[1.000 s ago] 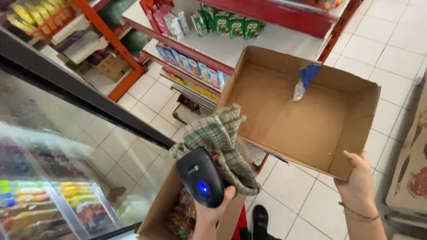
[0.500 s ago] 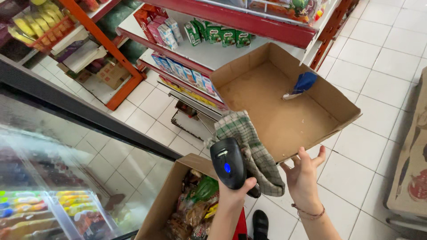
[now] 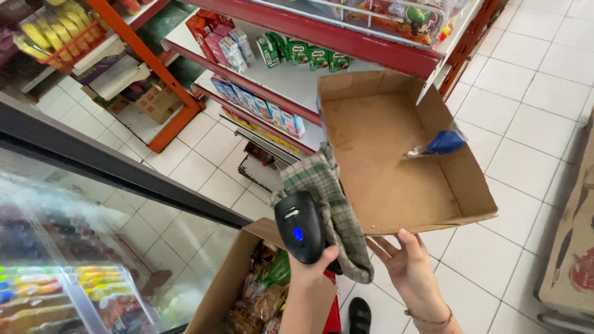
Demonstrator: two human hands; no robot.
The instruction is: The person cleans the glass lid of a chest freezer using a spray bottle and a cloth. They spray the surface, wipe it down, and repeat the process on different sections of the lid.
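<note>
My left hand (image 3: 309,265) grips a black handheld barcode scanner (image 3: 299,227) with a blue light, and a green checked cloth (image 3: 328,204) hangs from the same hand. My right hand (image 3: 408,266) supports the near edge of a shallow open cardboard box (image 3: 396,185) from below, palm up, fingers spread. Inside the box lies a blue and clear plastic wrapper (image 3: 440,143), near its right wall. The box is tilted and its far corner reaches toward the shelf.
A red and white shop shelf (image 3: 297,74) with small cartons and packets stands ahead. Below my hands an open cardboard box (image 3: 247,284) holds snack packets. A glass-topped freezer (image 3: 74,247) is at left, another carton (image 3: 572,247) at right. White floor tiles surround.
The shallow box has swung right and away, toward the shelf. My right hand slid from the box's right corner to under its near edge. The scanner and cloth stay in my left hand.
</note>
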